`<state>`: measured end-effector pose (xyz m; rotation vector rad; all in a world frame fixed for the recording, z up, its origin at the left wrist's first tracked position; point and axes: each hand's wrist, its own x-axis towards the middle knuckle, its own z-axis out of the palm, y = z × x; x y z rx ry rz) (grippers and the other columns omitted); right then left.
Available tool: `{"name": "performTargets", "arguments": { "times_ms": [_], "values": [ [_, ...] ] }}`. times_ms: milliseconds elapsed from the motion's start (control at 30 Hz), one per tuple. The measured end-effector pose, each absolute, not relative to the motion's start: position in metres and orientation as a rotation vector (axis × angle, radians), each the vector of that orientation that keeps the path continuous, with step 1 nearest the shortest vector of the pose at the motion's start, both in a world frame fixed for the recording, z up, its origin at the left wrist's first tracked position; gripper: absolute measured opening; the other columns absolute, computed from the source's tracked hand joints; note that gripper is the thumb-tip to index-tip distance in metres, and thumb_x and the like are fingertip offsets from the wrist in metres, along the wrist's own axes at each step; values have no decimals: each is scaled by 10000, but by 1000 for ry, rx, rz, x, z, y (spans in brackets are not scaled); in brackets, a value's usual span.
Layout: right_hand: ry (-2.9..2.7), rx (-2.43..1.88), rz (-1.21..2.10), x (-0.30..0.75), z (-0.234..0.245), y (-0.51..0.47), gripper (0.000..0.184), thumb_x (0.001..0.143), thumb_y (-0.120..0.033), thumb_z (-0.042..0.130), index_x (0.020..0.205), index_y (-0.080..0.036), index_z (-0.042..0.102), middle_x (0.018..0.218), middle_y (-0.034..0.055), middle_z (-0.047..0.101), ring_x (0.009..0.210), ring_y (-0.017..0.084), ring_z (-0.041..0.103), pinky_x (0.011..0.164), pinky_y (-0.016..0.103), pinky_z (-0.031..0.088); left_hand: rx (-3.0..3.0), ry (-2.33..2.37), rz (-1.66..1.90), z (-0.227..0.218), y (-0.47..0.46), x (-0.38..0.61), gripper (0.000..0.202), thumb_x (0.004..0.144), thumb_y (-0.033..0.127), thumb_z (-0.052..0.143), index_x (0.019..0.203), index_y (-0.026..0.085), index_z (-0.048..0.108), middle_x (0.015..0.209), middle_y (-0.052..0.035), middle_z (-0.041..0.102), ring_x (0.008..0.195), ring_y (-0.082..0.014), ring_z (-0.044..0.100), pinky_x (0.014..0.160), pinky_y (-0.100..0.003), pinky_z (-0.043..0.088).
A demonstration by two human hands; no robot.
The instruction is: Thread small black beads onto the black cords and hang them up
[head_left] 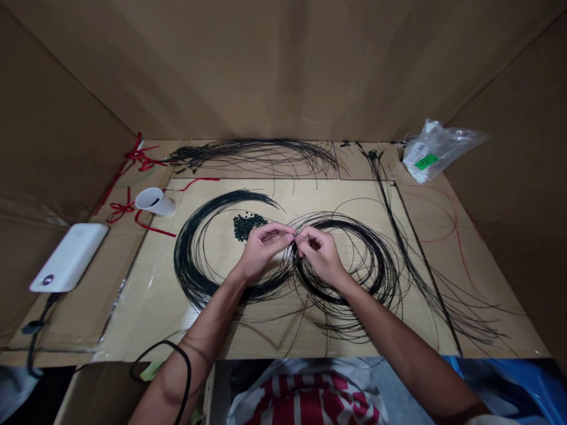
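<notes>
My left hand [264, 249] and my right hand [319, 254] meet above the cardboard work surface [133, 319], their fingertips pinching a thin black cord [294, 237] together. Anything small at the pinch is hidden by my fingers. Large loose coils of the same cord [195, 265] lie under and around both hands. Just beyond my left hand sits a small heap of dark beads [245, 226]. More strands lie in a long bundle [261, 154] at the far edge, and another bundle [398, 236] runs down the right side.
A white cup [155, 202] lies on its side at the left among red ribbons [144, 159]. Further left is a white power bank [68, 257] with a black cable. A plastic bag [436, 150] with a green label sits far right. Cardboard walls surround the surface.
</notes>
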<state>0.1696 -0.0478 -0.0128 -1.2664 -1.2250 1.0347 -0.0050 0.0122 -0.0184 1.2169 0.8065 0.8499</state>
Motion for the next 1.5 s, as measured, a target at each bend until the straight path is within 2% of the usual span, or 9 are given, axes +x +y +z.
{"name": "performTargets", "arguments": {
  "times_ms": [233,400,500,600,833,1233,1500],
  "values": [
    [-1329,-1216,1092,177,-11,-46,324,1006,-356,628,716,-213,616,638,-18,602,609,155,514,628,295,383,1137,729,814,-20,15,-7,242,801,338,931,961,174,853,947,-73,816,873,-172,735,863,-279,573],
    [-1368,-1199,1081,182,-13,-45,354,1026,-418,652,744,-204,651,647,-16,618,612,153,526,628,290,391,1116,770,843,-17,15,-6,342,730,344,980,983,167,834,936,-73,812,862,-178,742,864,-294,586],
    [-1337,-1208,1098,181,-16,-45,358,1015,-474,685,779,-205,681,651,-11,639,607,159,551,624,291,415,1103,796,861,-19,15,-6,329,725,358,983,934,159,826,910,-71,804,836,-170,732,846,-287,584],
    [-1262,-1201,1132,179,-18,-44,349,979,-511,738,811,-206,709,665,-2,665,612,169,586,629,297,452,1083,791,870,-22,15,-6,331,739,361,975,965,165,832,935,-68,805,861,-166,729,860,-278,574],
    [-1190,-1183,1140,177,-17,-43,372,940,-542,779,793,-208,709,656,6,669,619,176,608,634,305,481,1106,808,898,-21,13,-5,336,747,417,960,915,161,821,896,-62,789,836,-183,717,842,-303,574],
    [-1240,-1175,1135,175,-20,-44,355,996,-507,730,809,-206,699,658,-9,658,621,160,608,655,292,479,1248,817,908,-16,14,-6,290,817,438,903,842,162,817,857,-65,779,812,-187,698,809,-298,561],
    [-1240,-1162,1162,174,-21,-45,343,995,-490,734,801,-208,715,628,-13,653,598,157,590,651,294,468,1228,844,930,-16,13,-7,289,778,418,932,881,168,829,864,-60,777,801,-178,693,784,-287,562]
  ]
}}
